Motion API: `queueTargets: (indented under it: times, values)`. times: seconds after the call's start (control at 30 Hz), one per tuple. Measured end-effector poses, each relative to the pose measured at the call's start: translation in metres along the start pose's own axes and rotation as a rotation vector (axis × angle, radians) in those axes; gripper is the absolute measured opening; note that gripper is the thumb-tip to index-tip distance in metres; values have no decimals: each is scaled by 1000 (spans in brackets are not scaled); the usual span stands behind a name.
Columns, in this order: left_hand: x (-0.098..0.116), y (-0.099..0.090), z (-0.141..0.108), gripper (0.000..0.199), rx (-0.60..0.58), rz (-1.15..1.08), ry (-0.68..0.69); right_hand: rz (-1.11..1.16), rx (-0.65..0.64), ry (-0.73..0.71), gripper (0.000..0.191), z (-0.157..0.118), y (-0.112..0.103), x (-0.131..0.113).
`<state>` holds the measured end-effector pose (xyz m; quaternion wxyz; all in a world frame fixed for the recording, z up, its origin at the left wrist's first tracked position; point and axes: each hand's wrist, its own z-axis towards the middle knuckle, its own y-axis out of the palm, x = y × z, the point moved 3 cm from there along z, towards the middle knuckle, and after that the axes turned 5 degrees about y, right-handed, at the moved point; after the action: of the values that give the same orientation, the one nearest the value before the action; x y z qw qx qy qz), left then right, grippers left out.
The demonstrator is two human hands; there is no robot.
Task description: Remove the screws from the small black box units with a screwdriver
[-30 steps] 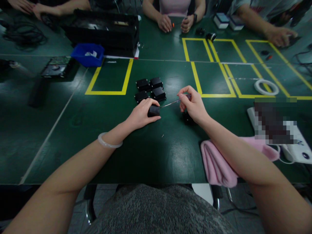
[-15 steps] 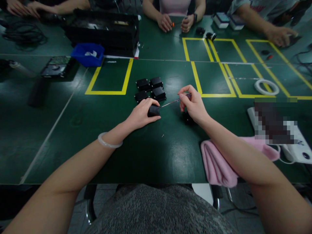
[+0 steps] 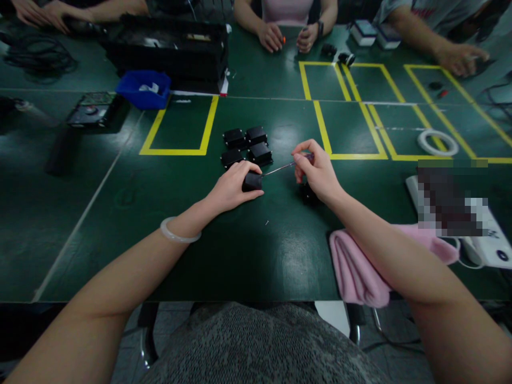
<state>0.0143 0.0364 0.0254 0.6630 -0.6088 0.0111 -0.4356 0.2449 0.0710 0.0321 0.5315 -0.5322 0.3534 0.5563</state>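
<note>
My left hand [image 3: 234, 186] grips a small black box [image 3: 252, 182] on the green table, fingers over its top and thumb along its near side. A thin screwdriver [image 3: 280, 169] is pinched in my right hand [image 3: 316, 168], its tip at the right side of that box. Several similar black boxes [image 3: 260, 152] stand grouped just beyond my left hand. Partly hidden under my right hand lies another black part [image 3: 310, 194]. One tiny screw [image 3: 267, 222] rests on the table nearer to me.
A pink cloth [image 3: 356, 266] lies under my right forearm, beside a white power strip [image 3: 496, 240]. Farther off are a white tape ring [image 3: 437, 143], a blue bin [image 3: 144, 89] and a large black case [image 3: 168, 56]. Other people's hands [image 3: 271, 38] are across the table.
My hands, the box and the screwdriver show no clear movement. At the far left, another person's hands have shifted slightly.
</note>
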Motion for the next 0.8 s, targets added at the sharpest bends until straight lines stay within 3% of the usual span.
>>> queueTargets:
  times: [0.4, 0.63, 0.8]
  values:
    - [1, -1, 0, 39, -13, 2, -11, 7, -12, -1, 24, 0, 0, 1]
    - [-1, 0, 0, 40, -9, 7, -5, 8, 0, -3, 34, 2, 0, 4]
    - [1, -1, 1, 40, -4, 2, 1, 45, -2, -12, 29, 1, 0, 3]
